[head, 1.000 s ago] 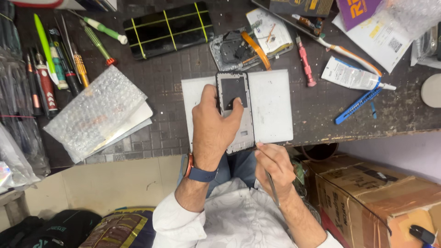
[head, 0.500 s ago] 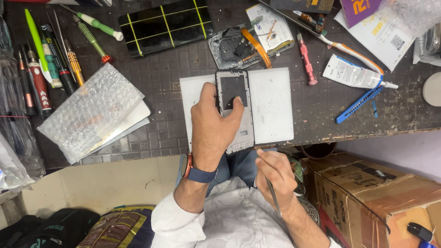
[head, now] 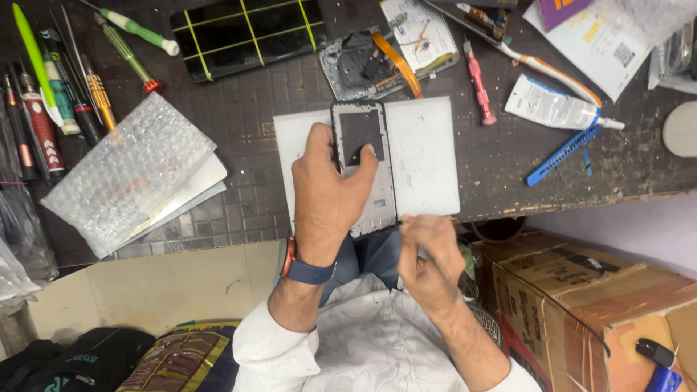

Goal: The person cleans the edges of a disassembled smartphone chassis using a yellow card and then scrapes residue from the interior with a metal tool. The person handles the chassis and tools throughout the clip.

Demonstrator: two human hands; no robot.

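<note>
Seen from above, a person sits at a dark, grid-textured workbench [head: 247,116]. Far to the left of the hands, a row of screwdrivers [head: 54,101] with coloured handles runs off the frame edge, and nearer in lies a crinkled sheet of bubble wrap [head: 120,170] over flat white cards. The left hand [head: 330,192] reaches forward from a white sleeve with a blue-strapped watch at the wrist; palm down, it presses on a phone frame [head: 363,141], fingers curled round its left edge and thumb resting on the dark rectangular opening. The frame is a slim grey shell lying lengthwise on a smooth white mat [head: 425,156]; its lower half is hidden under the hand. Just right of it, at the bench's near edge, the right hand [head: 428,258] hovers with fingers bunched together; it is blurred, and whether it pinches anything cannot be told. Beyond the hands lie a black panel crossed by yellow lines and an opened device with an orange strip. To the right are a pink screwdriver [head: 479,83], a white glue tube [head: 555,109] and a blue plastic tool [head: 563,145]. Below these, right of the right hand, stands a brown cardboard box [head: 581,290], partly cut off.
</note>
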